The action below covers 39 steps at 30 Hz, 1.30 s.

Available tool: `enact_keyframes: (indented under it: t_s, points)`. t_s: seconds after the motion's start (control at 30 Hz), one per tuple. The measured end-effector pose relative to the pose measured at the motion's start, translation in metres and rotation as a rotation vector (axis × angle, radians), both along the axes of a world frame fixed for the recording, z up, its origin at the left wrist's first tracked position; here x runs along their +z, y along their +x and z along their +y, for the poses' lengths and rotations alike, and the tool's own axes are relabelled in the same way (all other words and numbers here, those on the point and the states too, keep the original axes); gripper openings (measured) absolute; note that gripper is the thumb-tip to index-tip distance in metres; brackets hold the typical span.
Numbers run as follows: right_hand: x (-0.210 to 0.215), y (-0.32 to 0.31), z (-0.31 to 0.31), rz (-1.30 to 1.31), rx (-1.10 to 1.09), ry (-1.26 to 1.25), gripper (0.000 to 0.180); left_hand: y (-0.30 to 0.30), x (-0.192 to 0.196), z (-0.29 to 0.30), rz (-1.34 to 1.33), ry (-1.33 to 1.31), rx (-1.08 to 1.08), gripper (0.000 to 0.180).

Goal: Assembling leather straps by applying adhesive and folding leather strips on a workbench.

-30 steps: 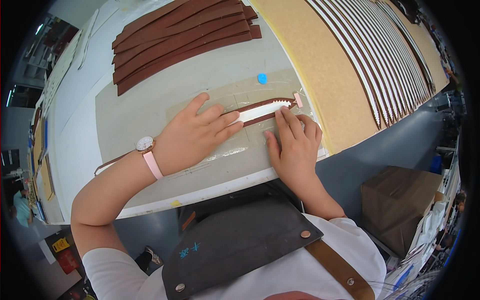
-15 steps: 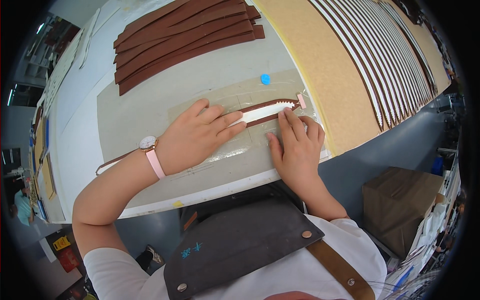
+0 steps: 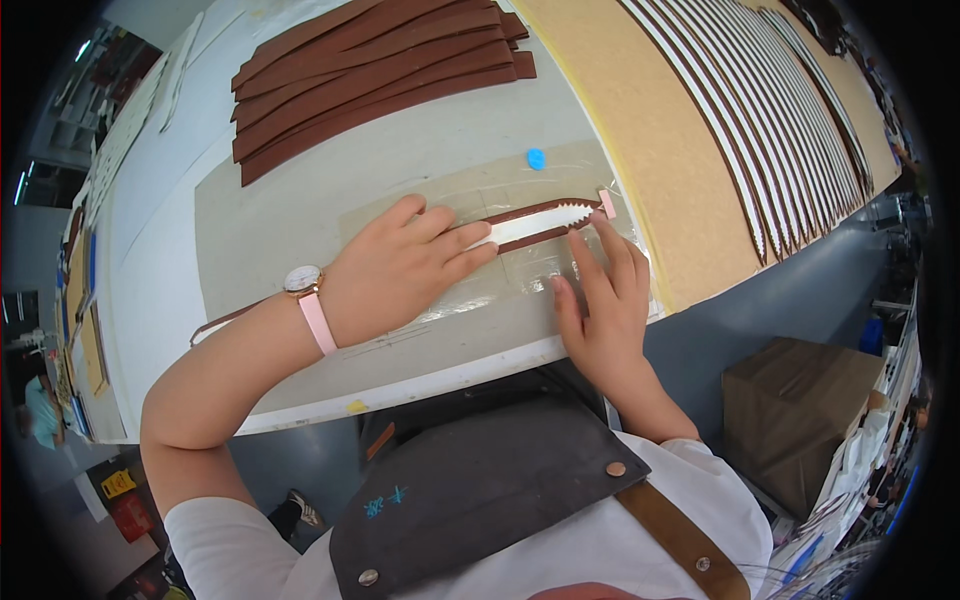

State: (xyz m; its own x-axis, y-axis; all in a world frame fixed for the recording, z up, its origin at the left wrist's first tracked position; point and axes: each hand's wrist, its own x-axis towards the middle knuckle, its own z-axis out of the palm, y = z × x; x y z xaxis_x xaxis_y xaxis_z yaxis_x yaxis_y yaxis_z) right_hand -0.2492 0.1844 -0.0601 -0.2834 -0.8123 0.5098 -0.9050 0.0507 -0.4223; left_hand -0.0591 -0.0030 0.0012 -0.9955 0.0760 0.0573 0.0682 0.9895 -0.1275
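A brown leather strip [image 3: 525, 242] with a white middle lies on the clear film patch of a grey mat [image 3: 250, 230]. Its brown edges are folded in, and small notched pleats line both sides of the rounded right end. My left hand [image 3: 390, 270] rests flat over the strip, fingertips on the white part and fingers spread. At the right end, my right hand [image 3: 612, 300] has its fingers apart, the foremost fingertip touching or just beside the tip. A small pink piece [image 3: 606, 204] sits by that tip. The strip's other end shows beyond my left wrist.
Stacked brown leather strips [image 3: 380, 80] lie at the far left of the mat. A blue lump [image 3: 536, 159] sits beyond the strip. On the tan board [image 3: 640, 170] at right, several brown-and-white strips [image 3: 740, 110] lie in a row. A brown box [image 3: 790, 420] stands below the table.
My right hand's fingers have shifted right toward the strip's tip and spread a little. Pleats on the near edge of the end now show. My left hand stays nearly where it was.
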Motion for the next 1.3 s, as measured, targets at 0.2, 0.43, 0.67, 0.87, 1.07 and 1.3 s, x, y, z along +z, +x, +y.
enact_keyframes:
  t_s: [0.2, 0.43, 0.67, 0.87, 1.07, 1.3]
  points:
    - [0.015, -0.001, 0.003, 0.178, 0.075, 0.233, 0.046, -0.001, 0.001, -0.002, -0.03, 0.083, 0.008, 0.044]
    - [0.027, -0.007, -0.014, 0.309, 0.039, 0.304, 0.049, -0.005, 0.012, -0.003, -0.081, 0.093, 0.02, 0.042]
    - [0.025, -0.019, -0.031, 0.326, -0.1, 0.307, 0.061, -0.003, 0.014, -0.003, -0.127, 0.091, 0.037, 0.042]
    - [0.013, -0.018, -0.05, 0.426, 0.175, 0.415, 0.058, -0.004, 0.012, -0.006, -0.117, 0.117, 0.029, 0.042]
    - [0.018, -0.034, -0.073, 0.495, 0.464, 0.428, 0.051, 0.001, 0.007, -0.006, -0.098, 0.134, 0.028, 0.042]
    - [0.032, -0.036, -0.086, 0.107, 0.664, 0.404, 0.03, 0.001, 0.007, -0.006, -0.13, 0.192, 0.044, 0.042]
